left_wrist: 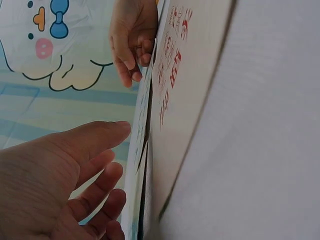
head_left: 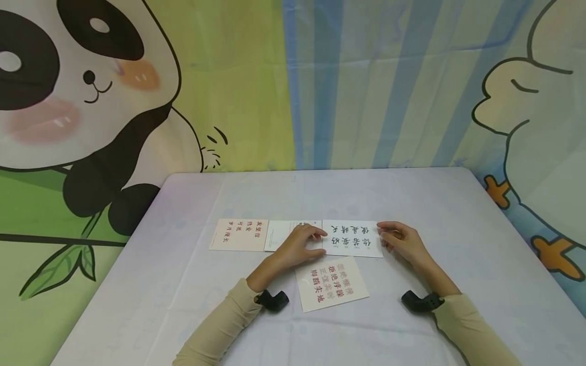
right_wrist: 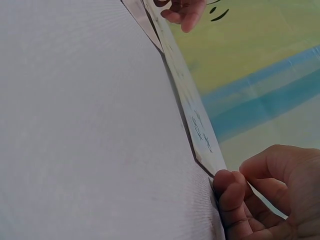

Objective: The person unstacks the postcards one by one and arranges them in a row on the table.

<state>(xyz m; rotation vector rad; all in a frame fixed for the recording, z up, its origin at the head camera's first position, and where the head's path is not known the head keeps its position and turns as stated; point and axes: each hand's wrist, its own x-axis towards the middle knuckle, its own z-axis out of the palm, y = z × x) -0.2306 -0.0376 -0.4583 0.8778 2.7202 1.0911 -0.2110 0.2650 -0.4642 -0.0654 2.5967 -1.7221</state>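
Three cards form a row on the table: a cream card with red characters (head_left: 238,235) at the left, a white card (head_left: 280,235) in the middle, and a white card with dark characters (head_left: 351,239) at the right. Over the middle card is my left hand (head_left: 296,248), which hides much of it; its thumb and fingers stand apart in the left wrist view, near the right card's left edge. My right hand (head_left: 405,245) is at the right card's other end, loosely bent fingertips (right_wrist: 231,195) right at its edge. A cream card with red characters (head_left: 331,284) lies nearer me, slightly turned.
A white cloth covers the table (head_left: 183,305). Behind it hangs a printed backdrop (head_left: 247,91) with a panda at the left and a pale cartoon figure at the right. Each wrist wears a black camera mount, one by the left sleeve (head_left: 224,320).
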